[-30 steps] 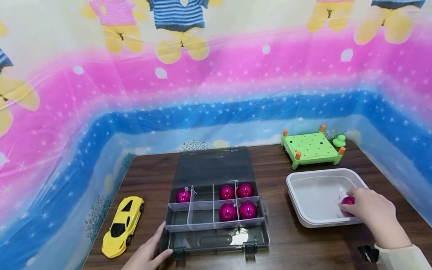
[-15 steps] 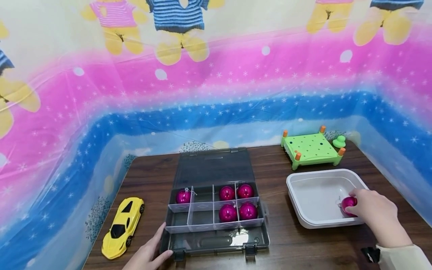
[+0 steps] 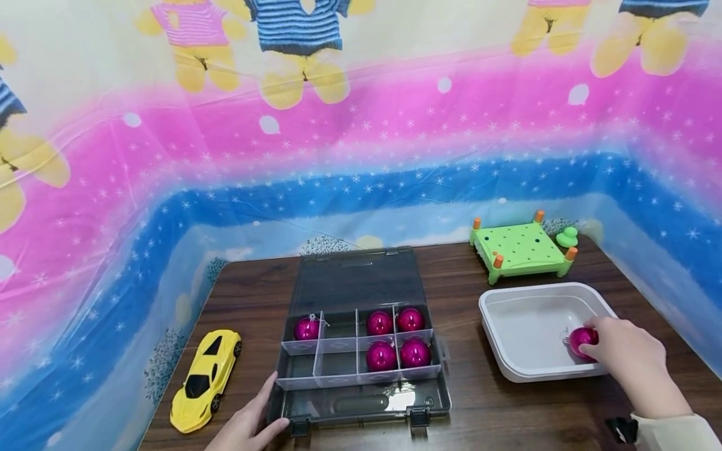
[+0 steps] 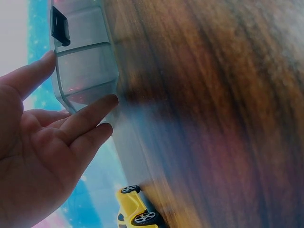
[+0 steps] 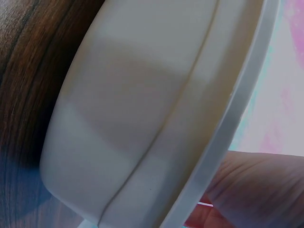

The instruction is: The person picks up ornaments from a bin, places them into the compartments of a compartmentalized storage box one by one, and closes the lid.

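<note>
- A shiny magenta ball ornament is being pinched between the thumb and fingers of the right hand, near the right end of a white rectangular plastic tub.
- No long axis is being shown by the round ornament; it is being held just left of the right hand's palm.
- A translucent grey plastic divider case, its lid laid back, is being seen well to the left of that hand, beyond the tub's left rim and a strip of brown wood-grain table.
- The case's front-left corner is being touched by the left hand, its thumb and fingers spread apart; this hand is the nearer one to the case.
- Five matching magenta balls are being held in the case's compartments.
- The ornament's right side is being covered by fingers; whether the tub's floor is being touched cannot be told.
- In the right wrist view, the ornament is being hidden by the tub's wall; in the head view, the left forearm is being cut off.
</note>
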### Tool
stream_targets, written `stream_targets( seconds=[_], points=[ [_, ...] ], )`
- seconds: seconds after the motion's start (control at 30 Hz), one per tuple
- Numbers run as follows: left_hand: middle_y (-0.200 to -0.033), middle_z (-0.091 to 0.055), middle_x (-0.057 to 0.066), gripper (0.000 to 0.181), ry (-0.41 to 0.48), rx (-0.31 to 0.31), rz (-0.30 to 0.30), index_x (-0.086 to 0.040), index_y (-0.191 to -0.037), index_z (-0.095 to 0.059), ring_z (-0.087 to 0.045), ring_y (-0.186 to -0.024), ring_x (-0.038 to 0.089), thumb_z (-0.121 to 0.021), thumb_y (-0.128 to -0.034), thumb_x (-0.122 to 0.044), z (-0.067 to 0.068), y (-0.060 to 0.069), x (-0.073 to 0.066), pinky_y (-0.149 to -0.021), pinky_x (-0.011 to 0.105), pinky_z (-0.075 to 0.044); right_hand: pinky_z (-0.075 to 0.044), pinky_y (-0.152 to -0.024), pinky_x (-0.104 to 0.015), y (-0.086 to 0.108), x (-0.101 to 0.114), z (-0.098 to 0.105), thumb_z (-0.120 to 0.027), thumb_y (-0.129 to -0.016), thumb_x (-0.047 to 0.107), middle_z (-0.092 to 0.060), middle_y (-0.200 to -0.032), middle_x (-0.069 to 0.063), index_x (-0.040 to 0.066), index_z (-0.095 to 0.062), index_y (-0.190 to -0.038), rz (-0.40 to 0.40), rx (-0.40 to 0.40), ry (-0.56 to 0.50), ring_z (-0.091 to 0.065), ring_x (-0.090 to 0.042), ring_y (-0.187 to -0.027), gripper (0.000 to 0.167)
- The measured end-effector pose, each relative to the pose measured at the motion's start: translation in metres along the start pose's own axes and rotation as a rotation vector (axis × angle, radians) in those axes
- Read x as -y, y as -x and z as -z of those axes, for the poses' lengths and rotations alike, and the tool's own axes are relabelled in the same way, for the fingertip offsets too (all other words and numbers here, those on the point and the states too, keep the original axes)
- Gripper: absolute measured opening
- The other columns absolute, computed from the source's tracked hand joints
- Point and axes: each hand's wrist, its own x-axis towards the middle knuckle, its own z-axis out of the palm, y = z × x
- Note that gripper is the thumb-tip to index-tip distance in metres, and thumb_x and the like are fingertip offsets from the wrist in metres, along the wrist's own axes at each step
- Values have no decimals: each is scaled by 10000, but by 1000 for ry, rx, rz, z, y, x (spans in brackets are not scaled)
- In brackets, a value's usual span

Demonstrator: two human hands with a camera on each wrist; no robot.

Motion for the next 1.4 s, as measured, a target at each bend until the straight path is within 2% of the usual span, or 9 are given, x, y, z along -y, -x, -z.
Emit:
stream_targets(
  seconds=[0.17, 0.27, 0.47, 0.63, 0.77, 0.9, 1.03, 1.17, 1.4],
  points=[
    [-1479, -299, 302, 968, -8, 14, -2, -8, -1538, -121, -456, -1230, 449, -591, -897, -561, 0, -1, 4, -928, 561, -433, -465, -531, -529, 2, 4, 0, -836, -737, 327, -636, -871, -262, -71, -640, -1114, 39, -40, 1, -580, -354, -698, 582],
    [-1443, -322, 342, 916, 38, -24, -21, 29, -1520, -169, -471, -1193, 483, -637, -907, -465, 1, 4, -5, -892, 598, -434, -474, -537, -541, 4, 10, 0, -829, -744, 350, -641, -883, -267, -59, -637, -1129, 58, -66, -2, -592, -371, -713, 594],
    [-1445, -326, 336, 872, 24, -34, -8, 44, -1517, -159, -481, -1189, 470, -647, -926, -373, 2, 10, -16, -896, 590, -434, -477, -510, -507, 12, 26, 3, -826, -751, 341, -659, -885, -224, 13, -637, -1145, 113, -154, -7, -601, -354, -724, 546],
    [-1446, -317, 342, 877, 28, -27, -14, 42, -1517, -161, -475, -1191, 478, -645, -925, -386, 3, 9, -15, -897, 596, -431, -459, -473, -461, 20, 42, 6, -835, -740, 284, -680, -880, -151, 93, -662, -1116, 224, -295, 3, -619, -301, -719, 455],
    [-1455, -303, 340, 911, 17, -7, -17, 29, -1523, -147, -468, -1198, 477, -624, -919, -458, 2, 5, -7, -898, 595, -430, -433, -445, -410, 26, 52, 6, -853, -702, 251, -690, -889, -110, 131, -679, -1081, 319, -442, 5, -623, -252, -718, 434],
    [-1467, -296, 326, 938, -7, 1, -4, 13, -1529, -142, -452, -1217, 473, -602, -909, -519, 1, 0, 0, -914, 593, -422, -430, -437, -399, 31, 61, 7, -855, -685, 252, -693, -913, -103, 147, -679, -1103, 355, -536, -8, -613, -233, -721, 465],
    [-1465, -300, 326, 910, 13, -18, -2, 21, -1526, -150, -447, -1219, 480, -627, -916, -458, 1, 4, -7, -916, 598, -418, -461, -501, -409, 33, 71, 8, -853, -688, 247, -695, -933, -99, 135, -681, -1122, 396, -568, -45, -626, -239, -757, 480],
    [-1452, -311, 337, 878, 27, -37, -6, 46, -1515, -166, -453, -1208, 490, -647, -923, -387, 2, 11, -17, -910, 601, -420, -488, -579, -425, 34, 83, 7, -856, -700, 235, -687, -936, -109, 108, -681, -1113, 428, -536, -77, -634, -256, -799, 466],
    [-1449, -318, 337, 891, 38, -35, -10, 40, -1517, -170, -461, -1201, 487, -651, -914, -408, 2, 10, -13, -905, 603, -422, -483, -568, -400, 36, 103, 6, -853, -710, 252, -696, -955, -63, 157, -678, -1149, 458, -562, -92, -636, -223, -777, 482]
  ],
)
